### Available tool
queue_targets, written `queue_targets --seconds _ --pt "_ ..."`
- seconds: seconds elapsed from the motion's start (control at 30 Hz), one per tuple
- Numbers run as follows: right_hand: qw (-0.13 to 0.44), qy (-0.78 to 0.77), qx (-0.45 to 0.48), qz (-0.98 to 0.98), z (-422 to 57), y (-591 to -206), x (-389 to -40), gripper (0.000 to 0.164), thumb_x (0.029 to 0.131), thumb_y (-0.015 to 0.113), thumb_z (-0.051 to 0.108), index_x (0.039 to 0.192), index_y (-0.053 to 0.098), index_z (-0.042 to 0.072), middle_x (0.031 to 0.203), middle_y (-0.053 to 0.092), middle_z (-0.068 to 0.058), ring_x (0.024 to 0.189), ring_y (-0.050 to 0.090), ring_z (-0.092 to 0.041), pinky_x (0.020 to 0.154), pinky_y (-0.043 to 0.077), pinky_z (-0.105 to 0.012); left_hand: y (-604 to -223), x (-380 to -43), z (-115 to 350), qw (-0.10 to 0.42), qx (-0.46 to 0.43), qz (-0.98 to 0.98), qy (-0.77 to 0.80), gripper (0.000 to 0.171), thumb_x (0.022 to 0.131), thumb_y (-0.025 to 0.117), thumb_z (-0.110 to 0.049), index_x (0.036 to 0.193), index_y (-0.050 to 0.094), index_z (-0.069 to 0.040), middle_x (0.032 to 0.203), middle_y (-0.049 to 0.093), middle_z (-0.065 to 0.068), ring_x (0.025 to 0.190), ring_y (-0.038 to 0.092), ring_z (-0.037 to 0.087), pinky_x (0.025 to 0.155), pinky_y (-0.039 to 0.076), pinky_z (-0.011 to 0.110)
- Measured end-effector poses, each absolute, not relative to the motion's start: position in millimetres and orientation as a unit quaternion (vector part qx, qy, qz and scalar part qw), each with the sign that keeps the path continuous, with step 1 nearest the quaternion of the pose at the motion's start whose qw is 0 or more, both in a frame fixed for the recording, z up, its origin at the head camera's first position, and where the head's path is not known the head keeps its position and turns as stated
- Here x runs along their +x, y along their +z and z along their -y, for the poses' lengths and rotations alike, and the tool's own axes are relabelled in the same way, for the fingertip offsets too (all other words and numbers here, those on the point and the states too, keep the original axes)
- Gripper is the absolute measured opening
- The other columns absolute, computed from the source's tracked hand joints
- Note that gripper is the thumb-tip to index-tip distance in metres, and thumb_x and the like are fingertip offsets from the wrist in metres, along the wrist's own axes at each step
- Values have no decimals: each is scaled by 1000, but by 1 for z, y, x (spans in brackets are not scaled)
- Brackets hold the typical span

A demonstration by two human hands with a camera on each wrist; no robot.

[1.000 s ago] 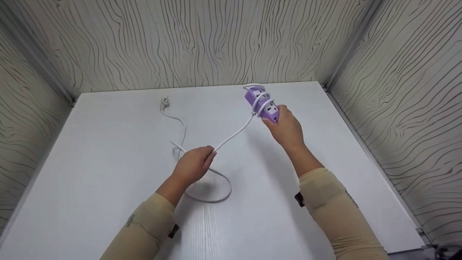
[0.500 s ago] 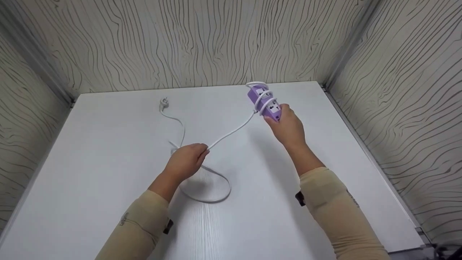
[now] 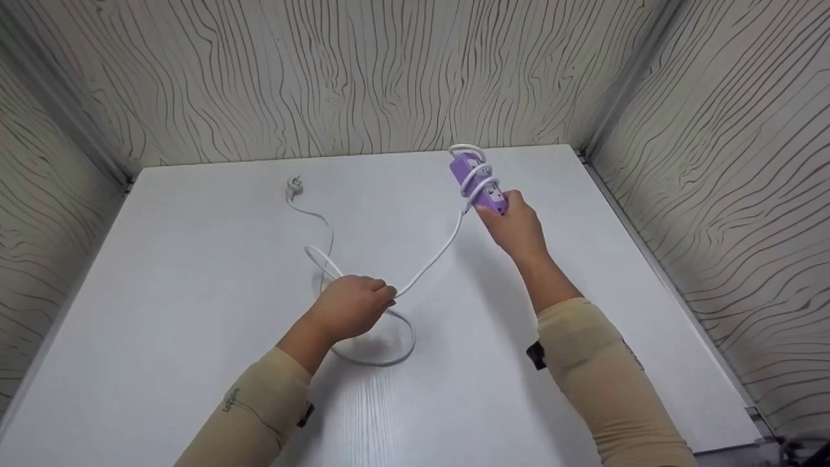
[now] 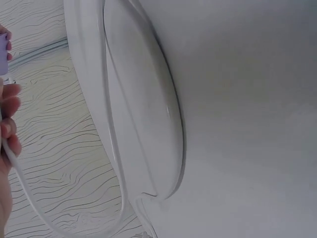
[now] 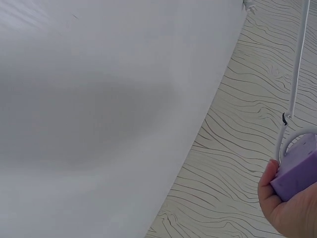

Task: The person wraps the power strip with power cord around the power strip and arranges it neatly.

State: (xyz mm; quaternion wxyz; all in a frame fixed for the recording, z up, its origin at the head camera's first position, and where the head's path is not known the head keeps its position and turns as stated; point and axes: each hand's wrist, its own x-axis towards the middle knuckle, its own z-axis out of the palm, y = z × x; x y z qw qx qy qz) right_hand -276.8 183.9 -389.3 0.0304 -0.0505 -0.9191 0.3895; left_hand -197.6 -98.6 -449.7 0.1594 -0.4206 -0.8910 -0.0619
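Observation:
My right hand (image 3: 522, 230) grips the near end of a purple power strip (image 3: 462, 170), raised over the table with its white sockets facing up. White cord is wound round the strip in several turns. From the strip, the cord (image 3: 433, 258) runs slack down to my left hand (image 3: 353, 308), which pinches it between thumb and fingers. Past the left hand, a loop of cord (image 3: 413, 337) lies on the table, and another bend stands up behind the knuckles. In the right wrist view, a small dark tie (image 5: 284, 119) sits on the cord close to the purple strip (image 5: 297, 173).
The cord's plug (image 3: 295, 188) lies at the back left of the white table (image 3: 194, 259), prongs pointing away. Wood-grain patterned panels (image 3: 363, 78) enclose the table at the back and both sides. A dark cable (image 3: 804, 444) shows at the lower right corner.
My left hand moved slightly left, then right and nearer to me, still pinching the cord. The cord to the strip now sags more. The right hand tilted the strip slightly.

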Motion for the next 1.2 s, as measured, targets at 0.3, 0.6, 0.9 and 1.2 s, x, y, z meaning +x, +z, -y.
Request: queue_targets --seconds 0.3,0.6,0.9,1.2 --pt "57 275 -31 959 -181 -403 -276 62 87 57 41 126 38 -3 109 56 -20 95 56 -33 80 44 -46 -443 -195 95 188 -445 870 -98 7 90 55 -19 92 60 -13 75 60 -5 64 59 12 59 47 28" --pt "53 122 18 991 -172 -419 -271 66 83 62 42 125 40 -4 103 55 -20 88 56 -34 74 46 -45 -438 -198 100 222 -395 866 -213 11 86 60 -12 97 62 -9 79 62 -2 67 58 12 62 49 28" --pt "36 56 74 995 -161 -421 -264 65 82 64 41 126 44 -2 104 57 -19 90 55 -33 75 46 -44 -427 -205 92 226 -358 852 -308 9 89 58 -11 96 62 -8 81 61 0 69 54 13 65 47 28" --pt "28 -17 143 989 -154 -418 -260 57 80 64 36 126 47 7 103 56 -14 88 52 -27 70 46 -43 -416 -220 86 220 -311 861 -336 12 93 53 -15 97 62 -9 85 60 1 75 53 14 71 46 30"
